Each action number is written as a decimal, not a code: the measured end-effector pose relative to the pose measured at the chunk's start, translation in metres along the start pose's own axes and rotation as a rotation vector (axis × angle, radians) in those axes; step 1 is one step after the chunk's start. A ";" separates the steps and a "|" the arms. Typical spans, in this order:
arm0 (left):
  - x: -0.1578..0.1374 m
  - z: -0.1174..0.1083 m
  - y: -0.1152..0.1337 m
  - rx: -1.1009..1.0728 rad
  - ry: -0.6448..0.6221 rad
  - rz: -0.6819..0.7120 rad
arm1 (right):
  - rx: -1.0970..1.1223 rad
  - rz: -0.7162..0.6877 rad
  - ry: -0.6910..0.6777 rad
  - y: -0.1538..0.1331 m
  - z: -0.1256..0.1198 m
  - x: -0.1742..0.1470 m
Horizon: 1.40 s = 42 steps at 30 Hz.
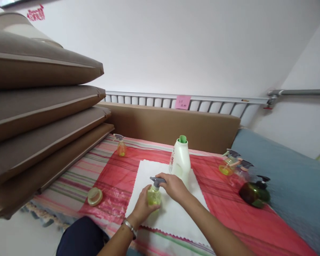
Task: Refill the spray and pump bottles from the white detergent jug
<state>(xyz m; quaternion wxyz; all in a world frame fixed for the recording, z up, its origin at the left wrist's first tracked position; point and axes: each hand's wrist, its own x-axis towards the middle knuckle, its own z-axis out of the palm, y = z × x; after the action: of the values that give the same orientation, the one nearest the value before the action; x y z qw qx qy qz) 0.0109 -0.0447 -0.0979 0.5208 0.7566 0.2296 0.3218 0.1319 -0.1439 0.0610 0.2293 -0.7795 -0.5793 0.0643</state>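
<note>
A small clear pump bottle (154,196) with yellow-green liquid stands on the white cloth (173,217). My left hand (143,206) wraps round its body from the left, a silver bangle at the wrist. On top, my right hand (173,185) closes its fingers on the grey pump head (158,180), which sits at the bottle's neck. Just behind my right hand rises a large white jug (181,160), with a green piece (182,139) in its open mouth. A round pale-yellow cap (95,196) lies to the left on the red sheet.
At the right stand a yellow-liquid pump bottle (226,166), a pinkish pump bottle (241,175) and a dark green pump bottle (255,193). Another pump bottle (121,148) is at the back left. Stacked brown cushions (42,99) rise at left; a brown board (170,122) runs along the back.
</note>
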 end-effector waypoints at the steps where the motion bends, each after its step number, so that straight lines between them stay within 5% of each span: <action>1: 0.000 0.000 0.000 0.000 -0.003 0.000 | 0.002 0.008 0.002 0.000 0.001 0.000; 10: -0.001 -0.004 0.008 0.007 -0.001 -0.003 | -0.019 0.019 0.015 -0.003 0.005 -0.002; 23: 0.021 0.002 0.054 0.064 0.217 0.051 | -0.006 -0.031 -0.037 0.000 0.001 0.002; 35: 0.024 -0.015 0.059 -0.076 -0.038 0.092 | -0.007 -0.019 -0.046 -0.002 -0.001 0.001; 42: 0.033 -0.010 0.056 -0.134 0.002 0.000 | -0.041 -0.003 -0.050 -0.004 0.000 0.002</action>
<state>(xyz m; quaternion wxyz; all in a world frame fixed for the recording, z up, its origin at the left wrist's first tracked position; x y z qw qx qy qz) 0.0275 -0.0354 -0.0347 0.5701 0.7197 0.2081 0.3371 0.1286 -0.1412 0.0629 0.1985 -0.7814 -0.5872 0.0715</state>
